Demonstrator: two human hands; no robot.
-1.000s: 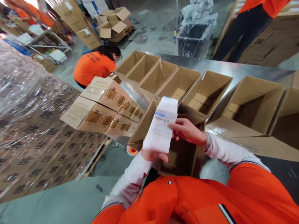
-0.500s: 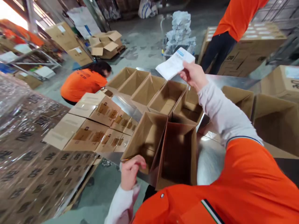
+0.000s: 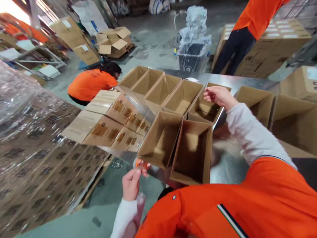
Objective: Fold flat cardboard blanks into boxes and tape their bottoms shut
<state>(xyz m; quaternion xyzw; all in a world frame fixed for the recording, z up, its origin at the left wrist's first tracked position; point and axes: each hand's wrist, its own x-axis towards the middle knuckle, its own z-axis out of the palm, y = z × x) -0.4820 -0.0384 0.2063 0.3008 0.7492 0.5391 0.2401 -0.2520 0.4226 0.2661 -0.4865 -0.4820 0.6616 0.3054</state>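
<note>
My left hand (image 3: 131, 183) is pinched closed low at the table's near edge, below the open cartons. A small orange-and-white thing (image 3: 141, 164) shows at its fingertips; what it is I cannot make out. My right hand (image 3: 219, 96) hovers over an open carton (image 3: 203, 106), its fingers curled and nothing visible in them. Closer to my body stand two open cartons side by side, a left one (image 3: 160, 140) and a right one (image 3: 192, 152). Behind the far row, a bit of white paper (image 3: 192, 79) shows on the metal table (image 3: 224, 168).
Closed printed cartons (image 3: 104, 129) stand left of the open ones. A film-wrapped carton stack (image 3: 37, 158) fills the left side. One co-worker (image 3: 91, 82) bends beyond the table; another person (image 3: 244, 36) stands at the back right. Behind the table is a grey bin (image 3: 192, 58) with clear plastic.
The white paper has left my right hand, which has come lower over the cartons. My left hand has moved slightly down and left, away from the near carton's rim.
</note>
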